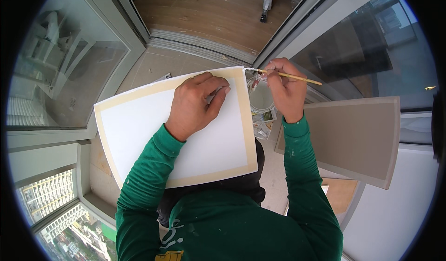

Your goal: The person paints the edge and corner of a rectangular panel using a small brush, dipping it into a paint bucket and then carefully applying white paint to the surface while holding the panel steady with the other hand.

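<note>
A white rectangular panel (209, 145) with a tan tape-like border lies tilted across my lap. My left hand (197, 100) rests on its face near the far right corner, fingers bent and the thumb close to the fingertips. Whether anything is between them is hidden. In my right hand (287, 86) is a slim paintbrush (299, 78) with a yellowish wooden handle, pinched near its bristle end. Its white-coated tip is at the panel's far right corner. Below that hand, partly covered by the panel, stands a paint-smeared white bucket (261, 96).
Crumpled plastic packaging (265, 124) lies beside the bucket. A grey-brown panel (346, 138) leans at my right. Glass doors (69, 70) flank me, with a metal door track (200, 47) ahead. A ladder foot (264, 15) stands on the wooden floor beyond.
</note>
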`<state>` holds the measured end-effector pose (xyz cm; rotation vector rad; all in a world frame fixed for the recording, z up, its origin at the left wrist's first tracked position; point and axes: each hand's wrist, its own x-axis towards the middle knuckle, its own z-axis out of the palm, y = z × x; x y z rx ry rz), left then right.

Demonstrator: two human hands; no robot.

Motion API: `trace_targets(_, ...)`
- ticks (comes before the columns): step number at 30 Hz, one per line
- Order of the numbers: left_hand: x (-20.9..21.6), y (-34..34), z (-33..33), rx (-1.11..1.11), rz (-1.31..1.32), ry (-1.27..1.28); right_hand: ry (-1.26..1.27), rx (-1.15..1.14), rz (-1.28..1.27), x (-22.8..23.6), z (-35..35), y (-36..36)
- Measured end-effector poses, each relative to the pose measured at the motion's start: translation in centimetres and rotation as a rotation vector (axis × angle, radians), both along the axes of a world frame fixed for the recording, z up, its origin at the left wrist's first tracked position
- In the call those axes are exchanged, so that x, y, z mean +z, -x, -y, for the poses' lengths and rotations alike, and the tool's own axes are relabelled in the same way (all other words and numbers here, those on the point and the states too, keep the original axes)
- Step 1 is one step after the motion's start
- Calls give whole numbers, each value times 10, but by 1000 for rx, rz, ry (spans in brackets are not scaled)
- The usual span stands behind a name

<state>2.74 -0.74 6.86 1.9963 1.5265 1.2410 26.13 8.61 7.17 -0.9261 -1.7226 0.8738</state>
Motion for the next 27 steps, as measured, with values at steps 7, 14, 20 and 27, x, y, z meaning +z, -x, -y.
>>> trace_targets(7, 0, 0, 0, -3, -1, 6, -1, 9, -89, 0, -2, 5)
trace_targets(14, -2, 0, -1, 0, -2, -11, -9, 17, -44, -4, 2, 1)
trace_targets(20, -2, 0, -1, 0, -10, -14, -18, 19, 0, -8, 13, -9)
trace_targets(27, -1, -1, -2, 0, -19, -8, -56, 32, 72, -8, 23, -18)
